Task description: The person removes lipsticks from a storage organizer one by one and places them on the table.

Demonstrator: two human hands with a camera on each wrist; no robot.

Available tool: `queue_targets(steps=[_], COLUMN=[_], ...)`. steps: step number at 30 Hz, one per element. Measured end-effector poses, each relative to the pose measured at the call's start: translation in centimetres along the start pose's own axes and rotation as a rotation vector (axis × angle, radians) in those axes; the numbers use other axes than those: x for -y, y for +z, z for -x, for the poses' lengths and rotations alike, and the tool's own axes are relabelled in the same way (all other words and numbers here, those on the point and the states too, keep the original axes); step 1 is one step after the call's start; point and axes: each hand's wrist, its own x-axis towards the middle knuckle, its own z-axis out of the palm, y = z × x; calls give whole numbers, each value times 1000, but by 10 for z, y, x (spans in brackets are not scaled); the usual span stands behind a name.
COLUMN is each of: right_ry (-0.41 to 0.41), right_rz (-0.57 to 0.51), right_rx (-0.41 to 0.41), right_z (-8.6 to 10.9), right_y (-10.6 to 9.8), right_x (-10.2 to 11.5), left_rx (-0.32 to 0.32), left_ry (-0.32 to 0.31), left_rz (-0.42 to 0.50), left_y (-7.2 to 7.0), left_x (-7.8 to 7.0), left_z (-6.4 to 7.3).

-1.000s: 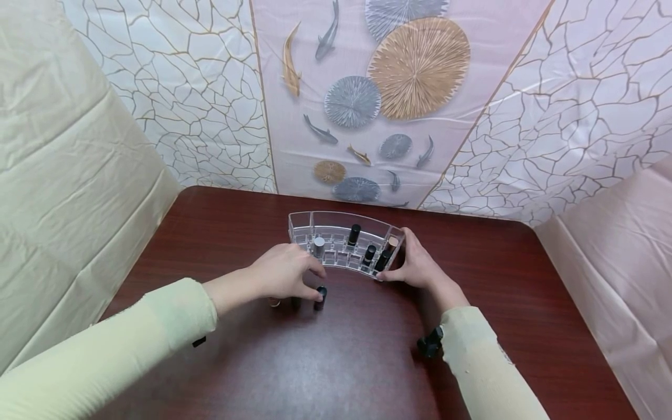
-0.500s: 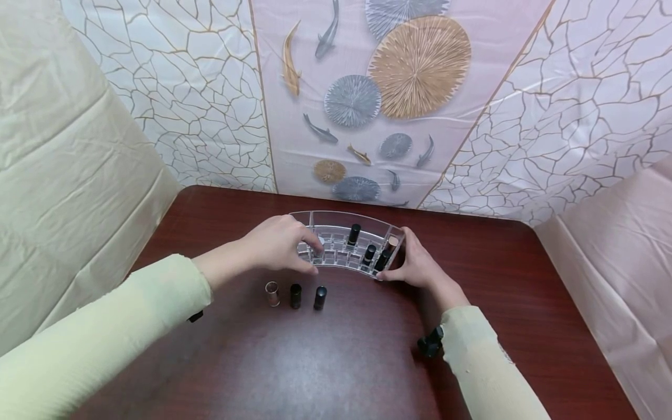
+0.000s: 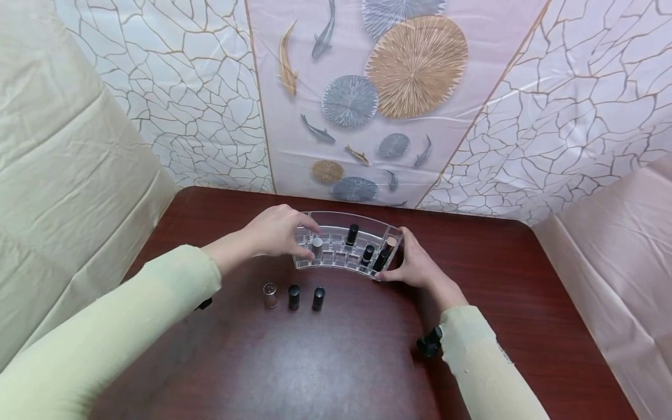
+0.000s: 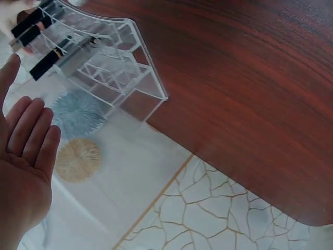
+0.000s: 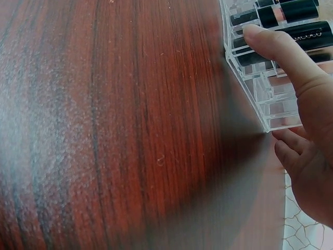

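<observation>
Left end of the holder: in the head view the left hand (image 3: 277, 229) covers part of this end of the clear holder (image 3: 338, 220); the left wrist view shows us its corner, but the holder's other end runs out at top left.
Right end of the holder: cut off by the edges of the right wrist view; we see pale marking (image 5: 308, 36) on a black tube there, too unclear for us to read.
Fingers of the right hand: partly lost to us behind the holder in the head view.
Left hand: thumb and forefinger spread apart, grasping nothing, one to each side of the silver-topped tube (image 3: 317, 249); we cannot tell whether they touch it.
Right hand (image 3: 417, 259): curled round the holder's right end, thumb at the front, fingers behind; we see it gripping firmly enough to wrap the corner.
Holder's place: on the dark red table (image 3: 336, 367), between the two hands.
Holder's look: transparent, curved, tiered, split into small compartments.
Tubes inside: besides the silver-topped one, we count a black tube (image 3: 352, 235) near the middle, and, toward the right hand, a shorter black tube (image 3: 367, 255), another black tube (image 3: 381, 260) and a tan-topped tube (image 3: 390, 245).
Row in front: a brownish tube (image 3: 270, 296) and two black tubes (image 3: 294, 297) stand apart on the table, nearer us than the left hand.
</observation>
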Motion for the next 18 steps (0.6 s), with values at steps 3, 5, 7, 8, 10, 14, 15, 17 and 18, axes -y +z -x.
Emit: queue_targets(steps=[3, 5, 7, 8, 10, 14, 15, 17, 18], right_ry=[8, 7, -1, -3, -7, -6, -5, -5, -4], right_rz=[1, 6, 13, 17, 21, 18, 16, 15, 16], right_rx=[3, 3, 2, 2, 1, 1, 0, 1, 1], right_z=[0, 0, 0, 0, 0, 0, 0, 0, 0], right_y=[0, 0, 0, 0, 1, 1, 1, 0, 0], right_x=[0, 0, -1, -1, -2, -3, -3, -3, -3], left_rx=[-9, -8, -6, -4, 0, 6, 8, 13, 14], left_ry=[-13, -19, -23, -25, -30, -37, -36, -32, -29], left_rz=[10, 11, 8, 8, 13, 30, 35, 42, 45], left_y=[4, 7, 9, 10, 11, 17, 18, 22, 23], left_x=[6, 9, 12, 13, 15, 20, 21, 23, 24], left_z=[-4, -6, -9, -10, -12, -15, -16, -17, -18])
